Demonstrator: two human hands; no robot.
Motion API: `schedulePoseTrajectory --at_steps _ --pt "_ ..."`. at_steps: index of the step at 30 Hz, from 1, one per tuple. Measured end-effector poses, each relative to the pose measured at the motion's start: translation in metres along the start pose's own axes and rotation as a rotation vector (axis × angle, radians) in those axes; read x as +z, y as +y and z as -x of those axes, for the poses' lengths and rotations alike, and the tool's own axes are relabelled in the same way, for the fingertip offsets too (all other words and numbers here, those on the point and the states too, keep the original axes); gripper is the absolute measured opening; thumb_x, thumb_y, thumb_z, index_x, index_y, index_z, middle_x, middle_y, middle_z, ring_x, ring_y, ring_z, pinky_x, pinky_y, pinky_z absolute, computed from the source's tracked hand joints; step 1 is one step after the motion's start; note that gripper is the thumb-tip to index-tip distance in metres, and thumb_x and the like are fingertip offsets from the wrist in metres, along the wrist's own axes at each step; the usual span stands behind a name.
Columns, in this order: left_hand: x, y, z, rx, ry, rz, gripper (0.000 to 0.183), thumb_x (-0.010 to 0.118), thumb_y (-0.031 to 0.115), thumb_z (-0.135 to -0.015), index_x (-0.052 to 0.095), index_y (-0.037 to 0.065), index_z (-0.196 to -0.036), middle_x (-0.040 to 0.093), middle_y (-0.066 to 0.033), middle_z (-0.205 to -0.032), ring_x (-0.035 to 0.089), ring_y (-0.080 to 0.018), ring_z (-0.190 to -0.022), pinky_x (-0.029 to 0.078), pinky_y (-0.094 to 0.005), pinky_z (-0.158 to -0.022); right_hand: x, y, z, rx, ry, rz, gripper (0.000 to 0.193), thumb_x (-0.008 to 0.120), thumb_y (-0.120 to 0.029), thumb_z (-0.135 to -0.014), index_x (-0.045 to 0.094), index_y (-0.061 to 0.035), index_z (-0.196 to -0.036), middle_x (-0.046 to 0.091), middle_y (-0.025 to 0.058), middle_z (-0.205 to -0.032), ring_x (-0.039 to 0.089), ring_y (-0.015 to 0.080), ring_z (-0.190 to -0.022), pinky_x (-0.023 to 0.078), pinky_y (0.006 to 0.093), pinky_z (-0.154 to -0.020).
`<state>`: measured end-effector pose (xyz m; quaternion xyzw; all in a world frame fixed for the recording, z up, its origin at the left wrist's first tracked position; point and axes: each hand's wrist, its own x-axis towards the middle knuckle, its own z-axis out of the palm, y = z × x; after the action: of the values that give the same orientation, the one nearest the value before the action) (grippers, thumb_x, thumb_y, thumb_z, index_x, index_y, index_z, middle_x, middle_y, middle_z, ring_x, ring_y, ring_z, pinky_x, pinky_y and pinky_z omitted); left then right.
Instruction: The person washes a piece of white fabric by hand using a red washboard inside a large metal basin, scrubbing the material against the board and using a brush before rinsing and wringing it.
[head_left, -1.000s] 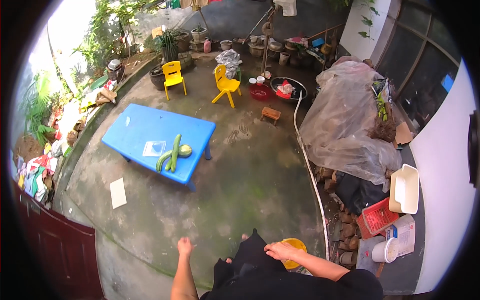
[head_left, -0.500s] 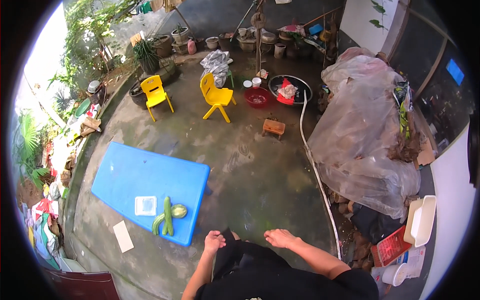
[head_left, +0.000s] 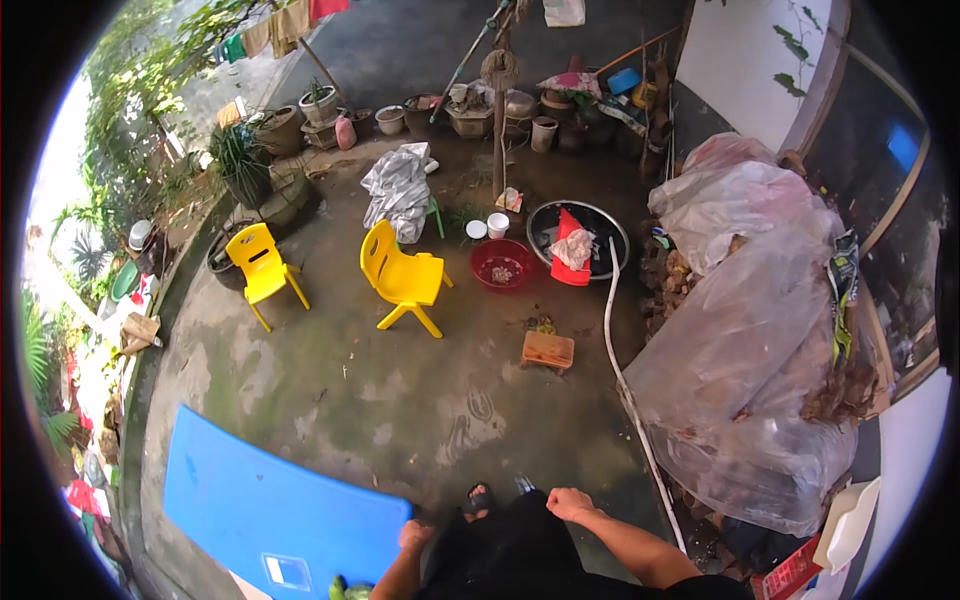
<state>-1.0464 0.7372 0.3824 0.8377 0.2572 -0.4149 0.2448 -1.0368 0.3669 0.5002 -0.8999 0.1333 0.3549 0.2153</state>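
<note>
My right hand hangs in front of my body with its fingers curled in and nothing seen in it. My left hand hangs beside the near right corner of the low blue table, its fingers loosely closed with no object showing; whether it touches the table I cannot tell. On the table lies a flat white-framed container. Next to it, green vegetables are cut off by the lower picture edge. One sandalled foot shows between my hands.
Ahead stand two yellow chairs, a small wooden stool, a red basin and a black tub holding a red item. A white hose runs along the floor on the right, beside a plastic-covered heap.
The view has tilted up and moved forward, so the chairs, basins and stool look nearer. The table and its vegetables have slid toward the lower edge. Both hands remain low and closed.
</note>
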Motion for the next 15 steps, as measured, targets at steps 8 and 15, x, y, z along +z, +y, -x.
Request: schedulePoseTrajectory --at_steps 8,15 --pt "-0.079 0.151 -0.089 -0.097 -0.101 -0.255 0.044 0.069 0.035 -0.067 0.066 0.009 -0.103 0.063 -0.0120 -0.113 0.059 -0.0270 -0.106 0.047 -0.0364 -0.090 -0.079 -0.022 -0.160 0.209 0.027 -0.179 0.018 0.056 -0.027 -0.078 0.067 -0.0206 -0.090 0.066 0.0089 -0.098 0.061 0.0292 -0.096 0.049 0.0402 -0.083" --pt "-0.157 0.319 -0.174 -0.059 0.006 -0.430 0.040 0.068 0.033 -0.067 0.068 0.009 -0.100 0.064 -0.0140 -0.109 0.060 -0.0293 -0.104 0.049 -0.0393 -0.087 -0.139 -0.023 -0.294 0.231 0.040 -0.203 0.017 0.053 -0.025 -0.077 0.066 -0.0196 -0.086 0.066 0.0085 -0.094 0.063 0.0304 -0.089 0.050 0.0424 -0.075"
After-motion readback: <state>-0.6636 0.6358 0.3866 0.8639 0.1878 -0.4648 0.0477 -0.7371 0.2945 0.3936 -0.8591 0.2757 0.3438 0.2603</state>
